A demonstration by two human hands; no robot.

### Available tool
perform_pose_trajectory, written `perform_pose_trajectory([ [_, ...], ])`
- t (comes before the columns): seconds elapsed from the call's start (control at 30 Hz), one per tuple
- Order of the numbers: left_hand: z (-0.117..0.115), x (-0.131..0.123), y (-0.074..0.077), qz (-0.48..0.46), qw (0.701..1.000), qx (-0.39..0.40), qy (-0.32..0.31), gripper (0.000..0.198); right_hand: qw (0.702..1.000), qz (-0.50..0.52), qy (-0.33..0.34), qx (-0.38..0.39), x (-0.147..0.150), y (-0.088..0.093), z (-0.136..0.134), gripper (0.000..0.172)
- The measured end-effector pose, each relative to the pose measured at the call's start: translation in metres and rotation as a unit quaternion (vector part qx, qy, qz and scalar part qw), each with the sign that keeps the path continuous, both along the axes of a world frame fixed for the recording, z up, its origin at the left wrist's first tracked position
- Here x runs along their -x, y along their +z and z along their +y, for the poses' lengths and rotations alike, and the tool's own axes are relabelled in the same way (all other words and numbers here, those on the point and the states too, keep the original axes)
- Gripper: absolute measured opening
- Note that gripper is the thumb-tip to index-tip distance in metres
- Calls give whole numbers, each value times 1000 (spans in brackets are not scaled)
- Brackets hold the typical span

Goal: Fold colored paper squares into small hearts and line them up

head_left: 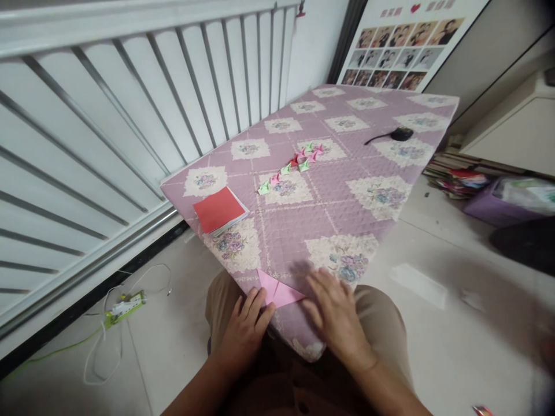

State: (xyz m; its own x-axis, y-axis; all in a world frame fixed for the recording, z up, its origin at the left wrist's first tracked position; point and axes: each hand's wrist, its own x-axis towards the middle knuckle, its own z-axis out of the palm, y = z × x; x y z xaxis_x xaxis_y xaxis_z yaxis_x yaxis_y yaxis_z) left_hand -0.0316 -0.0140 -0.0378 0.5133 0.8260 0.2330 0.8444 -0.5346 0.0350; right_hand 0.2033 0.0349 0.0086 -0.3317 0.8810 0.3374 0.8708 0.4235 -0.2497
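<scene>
Quilted tabletop [329,196], near edge: pink paper [280,292] mid-fold, pinned by left hand [245,332], fingers flat, right hand [336,318] spread alongside, grasping nothing; likely crease-pressing, edge alignment wanted next.

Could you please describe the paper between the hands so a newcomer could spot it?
Follow the purple flowered cloth to its near corner, by the person's lap. There a pink folded paper lies between the left hand and right hand. Unlike the red paper stack and the small folded pieces farther up, it is one flat, pointed sheet.
</scene>
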Motion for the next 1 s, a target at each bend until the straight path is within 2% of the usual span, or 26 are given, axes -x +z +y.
perform_pose_trajectory([
  [0.1,0,1,0,4,1000,7,-2,40,986,-41,149,70,22,-3,-22,63],
  [0.13,0,1,0,7,1000,11,-2,40,979,-48,176,94,29,-5,-26,71],
  [0.27,0,2,-2,7,1000,6,-7,46,967,-55,190,160,45,-16,-23,85],
  [0.4,0,3,-8,-21,999,-28,-4,42,967,-52,167,187,34,-19,-11,86],
  [0.57,1,1,-3,-16,999,-40,6,34,979,-47,116,161,4,-13,-3,77],
  [0.7,2,-3,3,-1,999,-48,7,40,989,-40,50,131,-9,2,5,57],
  [0.77,2,-5,0,-9,998,-65,8,40,993,-4,18,114,-2,9,4,45],
  [0.87,2,-3,-14,-34,994,-100,2,39,992,44,62,105,24,8,-2,18],
  [0.93,3,2,-25,-51,992,-117,-1,33,990,45,105,88,43,-2,-5,14],
  [1.0,5,8,-35,-38,992,-116,-15,31,991,38,97,82,55,-13,-6,14],
])
